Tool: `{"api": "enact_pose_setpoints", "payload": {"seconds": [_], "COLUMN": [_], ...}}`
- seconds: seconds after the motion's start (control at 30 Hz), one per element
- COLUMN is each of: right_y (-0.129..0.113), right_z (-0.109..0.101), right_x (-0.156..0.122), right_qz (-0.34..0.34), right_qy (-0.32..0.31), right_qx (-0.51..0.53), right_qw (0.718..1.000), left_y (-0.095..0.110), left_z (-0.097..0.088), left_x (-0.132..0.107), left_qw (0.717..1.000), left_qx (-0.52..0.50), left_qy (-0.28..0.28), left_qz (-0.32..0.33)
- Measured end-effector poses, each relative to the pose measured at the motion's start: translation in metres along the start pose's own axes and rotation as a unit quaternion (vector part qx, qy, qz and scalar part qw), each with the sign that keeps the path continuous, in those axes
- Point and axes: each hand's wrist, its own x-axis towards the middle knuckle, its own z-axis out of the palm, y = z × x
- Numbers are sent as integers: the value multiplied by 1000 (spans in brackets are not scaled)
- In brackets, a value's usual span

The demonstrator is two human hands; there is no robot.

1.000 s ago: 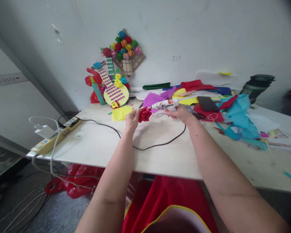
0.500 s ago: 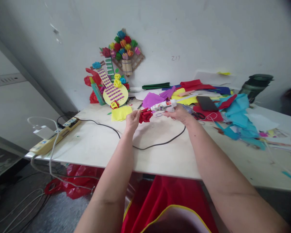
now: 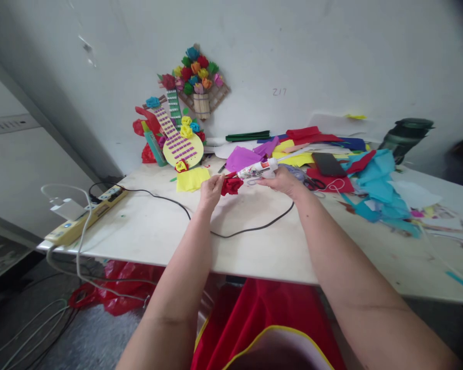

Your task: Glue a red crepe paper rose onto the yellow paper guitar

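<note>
Above the middle of the white table, my left hand is closed on a red paper flower, whose petals hang to the right of my fingers. My right hand is wrapped round a white glue gun with a glue stick showing from its back end. The gun's tip points left and meets the top of the flower; whether it touches a petal I cannot tell. A black cord loops across the table beneath both hands. Behind my left hand lies a piece of yellow paper.
Paper-flower decorations lean against the wall at the back left, beside a glue bottle. A power strip lies on the left edge. Coloured paper, scissors, a dark phone and a green bottle occupy the right side.
The view has shifted very slightly. Both hands keep the flower and the glue gun in almost the same place, with the gun's back end a touch lower.
</note>
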Motion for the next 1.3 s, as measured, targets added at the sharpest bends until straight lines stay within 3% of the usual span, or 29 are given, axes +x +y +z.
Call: {"api": "enact_pose_setpoints", "payload": {"seconds": [0.9,1.2,1.3], "right_y": [9,16,19], "right_z": [2,4,3], "right_x": [5,5,6], "right_qz": [-8,-3,1], "right_qy": [27,35,30], "right_qx": [30,132,128], "right_qw": [999,991,991], "left_y": [-2,-7,-10], "left_z": [0,-2,-5], "left_x": [2,4,6], "left_qw": [1000,999,997], "left_qx": [-19,-20,-6], "left_qy": [12,40,73], "left_qz": [1,-19,-32]}}
